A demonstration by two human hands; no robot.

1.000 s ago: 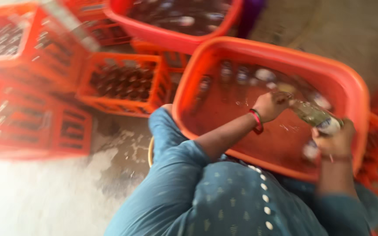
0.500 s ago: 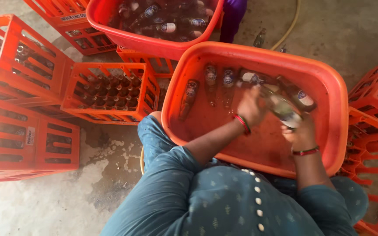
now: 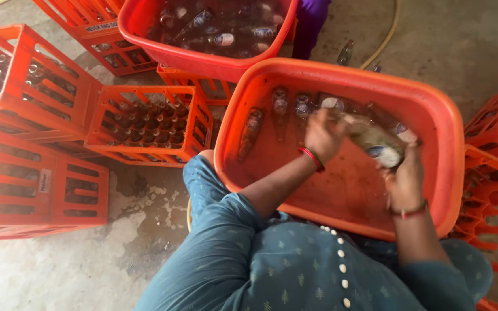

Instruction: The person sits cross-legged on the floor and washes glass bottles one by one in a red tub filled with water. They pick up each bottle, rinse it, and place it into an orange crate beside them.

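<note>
Washing step: both hands closed on clear glass bottle (image 3: 376, 141), centre-right of frame, over orange plastic tub (image 3: 433, 115). Left hand (image 3: 321, 135) at neck, right hand (image 3: 404, 178) at base. Next likely needs firm grip, wet glass.

The person wears a teal dotted tunic (image 3: 295, 270) with white buttons (image 3: 341, 268), rolled sleeves, and red bangles (image 3: 313, 158) on both wrists.

Wet concrete floor (image 3: 116, 270) with orange tubs (image 3: 433, 115), stacked orange bottle crates (image 3: 30, 190), a yellow hose (image 3: 390, 34).
</note>
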